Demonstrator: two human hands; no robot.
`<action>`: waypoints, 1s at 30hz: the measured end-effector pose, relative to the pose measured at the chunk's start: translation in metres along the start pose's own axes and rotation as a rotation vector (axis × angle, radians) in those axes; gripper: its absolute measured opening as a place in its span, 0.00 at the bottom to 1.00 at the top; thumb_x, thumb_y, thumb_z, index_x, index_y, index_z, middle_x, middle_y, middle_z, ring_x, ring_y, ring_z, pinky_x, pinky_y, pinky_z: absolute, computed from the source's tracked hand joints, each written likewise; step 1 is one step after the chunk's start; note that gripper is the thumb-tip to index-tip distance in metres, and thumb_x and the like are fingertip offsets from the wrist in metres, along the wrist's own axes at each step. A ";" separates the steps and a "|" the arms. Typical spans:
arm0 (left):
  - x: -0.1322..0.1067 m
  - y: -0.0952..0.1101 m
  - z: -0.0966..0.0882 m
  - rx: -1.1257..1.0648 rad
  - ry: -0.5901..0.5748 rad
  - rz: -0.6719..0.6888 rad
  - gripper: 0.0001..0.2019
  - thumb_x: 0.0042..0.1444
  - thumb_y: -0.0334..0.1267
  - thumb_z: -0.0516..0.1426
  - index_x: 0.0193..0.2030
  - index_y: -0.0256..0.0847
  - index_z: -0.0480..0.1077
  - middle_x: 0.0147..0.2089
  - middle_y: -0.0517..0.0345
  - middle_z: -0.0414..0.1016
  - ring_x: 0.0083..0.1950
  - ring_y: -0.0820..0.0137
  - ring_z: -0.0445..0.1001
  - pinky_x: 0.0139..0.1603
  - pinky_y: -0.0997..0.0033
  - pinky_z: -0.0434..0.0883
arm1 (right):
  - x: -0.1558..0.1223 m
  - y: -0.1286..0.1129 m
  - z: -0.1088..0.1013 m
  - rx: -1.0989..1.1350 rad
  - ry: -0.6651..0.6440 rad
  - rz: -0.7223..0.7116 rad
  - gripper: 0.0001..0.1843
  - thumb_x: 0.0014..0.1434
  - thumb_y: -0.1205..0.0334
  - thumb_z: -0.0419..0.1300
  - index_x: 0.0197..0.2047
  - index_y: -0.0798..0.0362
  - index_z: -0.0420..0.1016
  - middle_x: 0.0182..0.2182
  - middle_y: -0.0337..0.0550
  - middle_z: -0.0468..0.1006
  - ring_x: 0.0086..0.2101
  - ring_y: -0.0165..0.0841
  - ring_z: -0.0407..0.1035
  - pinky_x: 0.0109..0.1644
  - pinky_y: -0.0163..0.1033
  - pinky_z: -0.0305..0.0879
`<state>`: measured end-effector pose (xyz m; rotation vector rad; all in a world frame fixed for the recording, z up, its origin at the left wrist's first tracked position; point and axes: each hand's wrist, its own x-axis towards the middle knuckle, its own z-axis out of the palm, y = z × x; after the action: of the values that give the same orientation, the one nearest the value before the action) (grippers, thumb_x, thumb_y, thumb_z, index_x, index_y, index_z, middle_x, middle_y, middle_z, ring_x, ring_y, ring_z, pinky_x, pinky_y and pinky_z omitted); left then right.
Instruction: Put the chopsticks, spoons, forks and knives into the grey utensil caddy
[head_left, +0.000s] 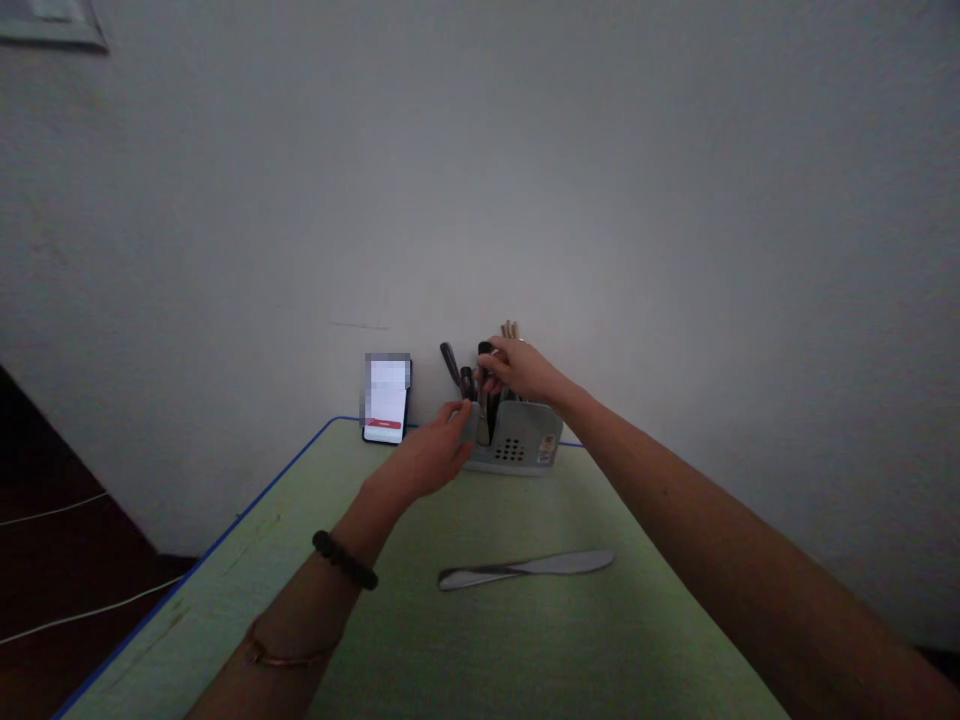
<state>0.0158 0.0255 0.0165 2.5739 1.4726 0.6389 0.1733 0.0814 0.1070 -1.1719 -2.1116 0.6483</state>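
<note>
A grey plastic cutlery holder (529,435) with round holes in its front stands at the back of the table, against the wall. My left hand (431,450) grips its left side, fingers and thumb pressed to it. At the top of the holder, my right hand (517,368) pinches the dark handle of a piece of cutlery (484,425). Its metal lower part shows in the front gap; its exact kind I cannot make out. Other dark handles (451,362) and several wooden chopsticks (511,329) stick up from the holder. Nearer to me lies a silver table knife (566,563).
A phone (385,400) with a lit screen leans on the wall, left of the holder. The pale green table (420,650) has a blue edge. White cables (90,610) run over the dark floor at the left.
</note>
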 end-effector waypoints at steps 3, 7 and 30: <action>-0.001 0.002 -0.002 0.000 -0.013 -0.008 0.26 0.59 0.35 0.49 0.65 0.33 0.51 0.65 0.37 0.54 0.42 0.65 0.77 0.52 0.62 0.69 | 0.000 -0.001 -0.002 -0.018 0.031 -0.023 0.13 0.61 0.71 0.53 0.25 0.52 0.59 0.19 0.36 0.73 0.20 0.27 0.70 0.25 0.33 0.67; 0.000 0.004 -0.004 0.008 -0.012 -0.003 0.27 0.60 0.36 0.48 0.65 0.34 0.50 0.65 0.38 0.55 0.43 0.65 0.76 0.51 0.63 0.70 | 0.000 -0.001 -0.001 -0.014 0.035 -0.042 0.13 0.61 0.69 0.52 0.25 0.52 0.59 0.20 0.35 0.73 0.21 0.28 0.71 0.26 0.34 0.68; -0.001 0.000 -0.002 0.005 -0.027 0.009 0.27 0.60 0.37 0.48 0.65 0.34 0.49 0.66 0.36 0.53 0.43 0.64 0.77 0.52 0.61 0.69 | -0.002 -0.004 -0.012 -0.327 -0.014 -0.080 0.10 0.60 0.67 0.55 0.26 0.54 0.63 0.21 0.38 0.75 0.23 0.29 0.72 0.29 0.33 0.64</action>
<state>0.0146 0.0242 0.0177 2.5837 1.4564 0.5995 0.1810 0.0788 0.1174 -1.2475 -2.3233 0.2802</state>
